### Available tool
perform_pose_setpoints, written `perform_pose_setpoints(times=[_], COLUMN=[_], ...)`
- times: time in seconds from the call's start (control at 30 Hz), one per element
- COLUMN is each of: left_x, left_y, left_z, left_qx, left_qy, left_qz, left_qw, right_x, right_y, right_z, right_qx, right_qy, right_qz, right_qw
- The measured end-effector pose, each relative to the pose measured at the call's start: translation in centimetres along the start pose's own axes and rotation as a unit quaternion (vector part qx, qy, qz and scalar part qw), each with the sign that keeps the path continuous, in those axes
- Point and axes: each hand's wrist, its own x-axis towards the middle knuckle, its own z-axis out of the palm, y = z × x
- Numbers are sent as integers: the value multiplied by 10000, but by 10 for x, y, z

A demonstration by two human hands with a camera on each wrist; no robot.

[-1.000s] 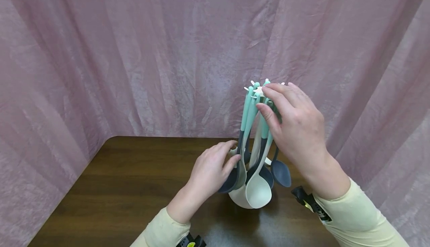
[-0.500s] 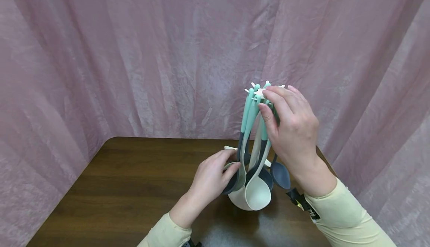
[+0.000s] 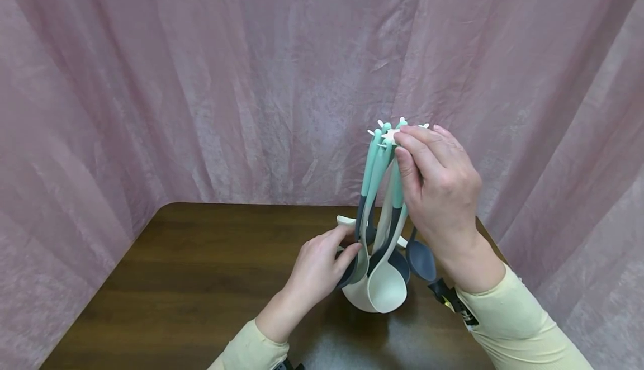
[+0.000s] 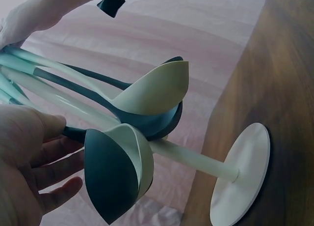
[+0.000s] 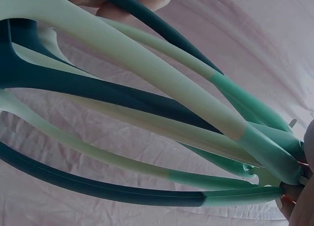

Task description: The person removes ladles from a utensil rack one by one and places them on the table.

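My left hand [image 3: 314, 264] pinches a dark blue-grey ladle [image 4: 109, 174] by its shaft, just above the bowl. This ladle's mint handle leads up to the top of a white utensil stand [image 4: 196, 159], which stands upright. At that top, my right hand [image 3: 443, 185] curls its fingers and thumb around the hook ring and handle ends; the exact contact is partly hidden. A cream ladle [image 3: 387, 289] hangs at the front. Behind the pinched ladle sits another cream utensil [image 4: 144, 155]. A dark spoon [image 3: 421, 260] hangs at the right, below my right hand.
The stand's round white base [image 4: 248, 174] rests on a brown wooden table [image 3: 201, 280]. Several more dark and cream utensils with mint handles crowd around the pole. A pink curtain [image 3: 251, 79] hangs behind the table.
My left hand has shifted slightly down and right with the dark ladle's bowl. My right thumb has moved in closer to the handles. The stand keeps its place.
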Motion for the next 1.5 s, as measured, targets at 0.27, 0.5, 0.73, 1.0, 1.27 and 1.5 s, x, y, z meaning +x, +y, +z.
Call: perform_pose_setpoints(times=[0.27, 0.5, 0.73, 1.0, 1.27, 1.5], left_x=[-2, -3, -6, -9, -12, -12], left_y=[1, -1, -3, -6, -6, -6], left_z=[-3, -9, -14, -20, -22, -24], left_qx=[-34, 55, 179, 236, 309, 272], left_qy=[109, 216, 286, 378, 424, 453], left_qz=[-33, -77, -22, 33, 125, 167], left_qw=[9999, 9997, 9994, 9990, 9985, 9985], right_x=[1, 1, 1, 4, 4, 4], right_y=[0, -1, -1, -1, 0, 2], right_z=[2, 3, 3, 4, 3, 1], right_qx=[-71, -65, -130, -120, -146, -192], right_qy=[29, 58, 117, 166, 116, 38], right_qz=[27, 54, 23, -27, -32, 11], right_qw=[10000, 9999, 9998, 9998, 9998, 9998])
